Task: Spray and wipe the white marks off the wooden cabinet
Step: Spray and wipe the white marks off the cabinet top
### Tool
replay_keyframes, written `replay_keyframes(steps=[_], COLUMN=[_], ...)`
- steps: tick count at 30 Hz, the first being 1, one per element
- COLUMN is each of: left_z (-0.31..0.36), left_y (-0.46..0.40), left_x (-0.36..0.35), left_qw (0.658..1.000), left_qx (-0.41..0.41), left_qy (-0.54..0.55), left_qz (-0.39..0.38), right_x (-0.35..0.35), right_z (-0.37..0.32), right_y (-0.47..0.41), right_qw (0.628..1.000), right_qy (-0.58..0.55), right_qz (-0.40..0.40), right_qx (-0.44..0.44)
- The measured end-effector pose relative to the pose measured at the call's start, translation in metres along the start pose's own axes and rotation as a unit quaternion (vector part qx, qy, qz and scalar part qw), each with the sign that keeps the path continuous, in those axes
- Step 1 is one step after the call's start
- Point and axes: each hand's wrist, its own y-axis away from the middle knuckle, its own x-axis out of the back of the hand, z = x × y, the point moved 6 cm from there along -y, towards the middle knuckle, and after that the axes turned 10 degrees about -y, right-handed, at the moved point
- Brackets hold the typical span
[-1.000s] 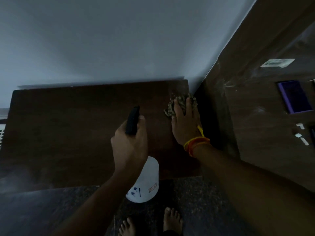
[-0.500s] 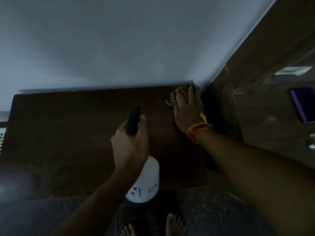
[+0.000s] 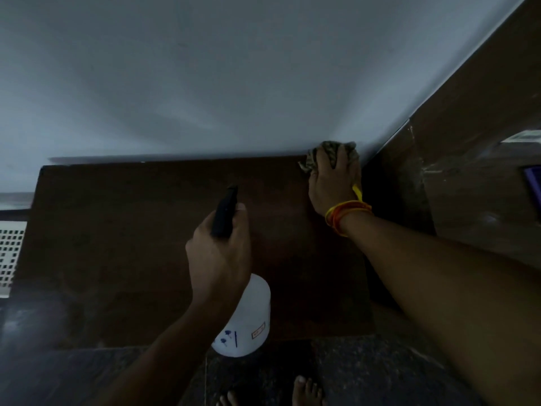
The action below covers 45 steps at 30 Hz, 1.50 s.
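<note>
The dark wooden cabinet top (image 3: 131, 244) fills the middle of the view, against a pale wall. My left hand (image 3: 219, 256) grips the black trigger head of a white spray bottle (image 3: 248, 323), held above the cabinet's front edge. My right hand (image 3: 333, 183) presses a crumpled patterned cloth (image 3: 330, 153) onto the cabinet's far right corner, where it meets the wall. The fingers lie over the cloth. No white marks show on the top in this dim light.
A taller wooden unit (image 3: 468, 177) with pale smudges rises at the right, touching the cabinet. A white perforated panel (image 3: 11, 253) stands at the left edge. Dark speckled floor (image 3: 366, 370) and my bare feet (image 3: 307, 391) are below.
My right hand has slid the cloth away from me, along the cabinet's right side up into the back corner by the wall. The left hand with the bottle has stayed in place.
</note>
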Motion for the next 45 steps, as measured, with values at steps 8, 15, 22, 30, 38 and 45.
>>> replay_keyframes(steps=[8,15,22,30,38,45], left_z=[-0.004,0.0,-0.005,-0.01,-0.034,-0.073], left_y=[0.002,0.004,0.016,0.049,0.084,0.11], left_x=[-0.005,0.003,0.004,0.0,0.012,0.044], left_qw=[1.0,1.0,1.0,1.0,1.0,0.999], left_qx=[0.002,-0.006,-0.011,-0.005,-0.019,-0.029], left_qy=[0.009,0.015,0.015,0.017,0.011,0.018], left_qz=[-0.008,-0.008,0.001,-0.018,-0.004,0.001], right_x=[-0.022,-0.003,-0.005,-0.007,-0.005,-0.008], right_z=[-0.046,0.012,0.023,0.035,0.048,0.046], right_y=[0.019,-0.002,0.053,0.121,0.187,0.233], right_qw=[0.994,0.998,1.0,1.0,1.0,0.999], right_qy=[0.002,0.007,-0.009,-0.005,0.017,0.025], right_qz=[-0.03,-0.03,-0.013,-0.013,0.003,0.004], right_qx=[0.108,0.058,0.014,0.016,0.008,-0.027])
